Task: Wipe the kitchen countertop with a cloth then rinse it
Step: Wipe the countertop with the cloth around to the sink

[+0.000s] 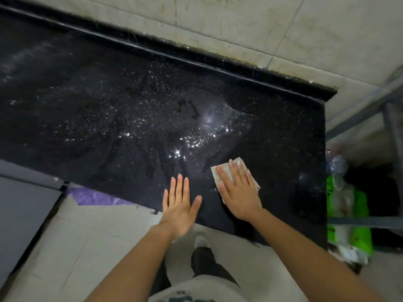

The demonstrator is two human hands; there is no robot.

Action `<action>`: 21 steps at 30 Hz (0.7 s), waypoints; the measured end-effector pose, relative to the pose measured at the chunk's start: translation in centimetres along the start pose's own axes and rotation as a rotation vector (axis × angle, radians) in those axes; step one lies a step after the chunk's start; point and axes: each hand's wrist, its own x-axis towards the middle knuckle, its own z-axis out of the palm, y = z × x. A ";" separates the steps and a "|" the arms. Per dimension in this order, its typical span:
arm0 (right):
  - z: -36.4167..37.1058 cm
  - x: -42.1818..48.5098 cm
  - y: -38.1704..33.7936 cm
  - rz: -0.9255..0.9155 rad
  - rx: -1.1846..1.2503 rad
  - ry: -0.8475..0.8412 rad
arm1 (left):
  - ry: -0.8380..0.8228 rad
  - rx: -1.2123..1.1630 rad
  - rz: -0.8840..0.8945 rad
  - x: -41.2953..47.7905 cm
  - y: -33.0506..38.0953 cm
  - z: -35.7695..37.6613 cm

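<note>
A black speckled countertop (130, 110) runs across the view, wet and streaked with droplets and wipe marks. Near its front right part lies a small pale cloth (218, 176). My right hand (238, 192) presses flat on the cloth with straight fingers. To its left, my left hand (180, 205) is spread flat over the front edge of the countertop, fingers straight, holding nothing.
A tiled wall (261, 29) rises behind the counter's raised back lip. Beyond the counter's right end stand a metal frame (390, 118) and green and white bags (349, 219). A purple plastic sheet (93, 197) shows under the front edge, above the tiled floor (65, 247).
</note>
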 end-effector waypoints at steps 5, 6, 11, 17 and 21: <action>1.2 -3.8 -0.4 -0.105 -0.054 -0.004 | -0.052 0.062 0.126 -0.1 -1.8 -0.9; 1.4 -4.5 0.1 -0.090 -0.066 0.018 | -0.075 0.074 0.160 -0.1 -2.2 -1.2; 2.2 -8.5 2.0 0.520 0.063 0.093 | -0.135 0.149 0.281 -0.2 -3.9 -2.4; 2.7 -9.2 -2.0 1.197 0.363 0.263 | -0.177 0.126 0.357 0.0 -4.6 -3.2; 3.2 -5.4 -7.1 1.177 0.371 0.257 | -0.062 -0.026 0.417 -0.1 -6.3 -4.7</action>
